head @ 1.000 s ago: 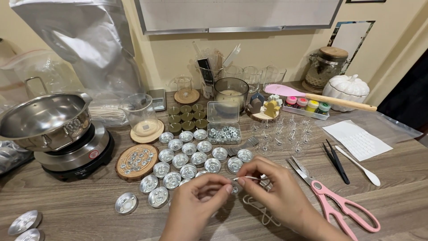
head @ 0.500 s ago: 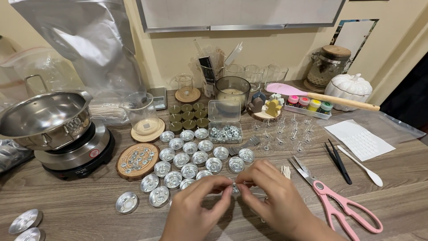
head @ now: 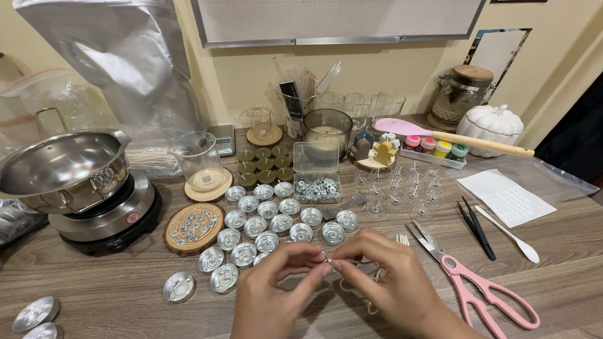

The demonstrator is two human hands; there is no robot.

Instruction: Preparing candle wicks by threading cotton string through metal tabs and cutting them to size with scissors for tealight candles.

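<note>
Metal wick tab (head: 326, 260) pinched between left hand (head: 271, 295), right hand (head: 389, 282).

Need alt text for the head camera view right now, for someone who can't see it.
Two bare hands, left hand and right hand, pinch a small metal wick tab between fingertips above a wooden table. Rows of empty metal tealight cups lie just beyond, pink scissors at right, a steel pot at left.

I note a matt, grey-brown wood-grain table top (head: 553, 276). On it, left of the glossy pink plastic-handled scissors (head: 483, 285), sit shiny round aluminium tealight cups (head: 267, 216). Further left stands a polished stainless steel pot (head: 63, 166), and a rough-edged round wooden slice (head: 193, 227).
</note>
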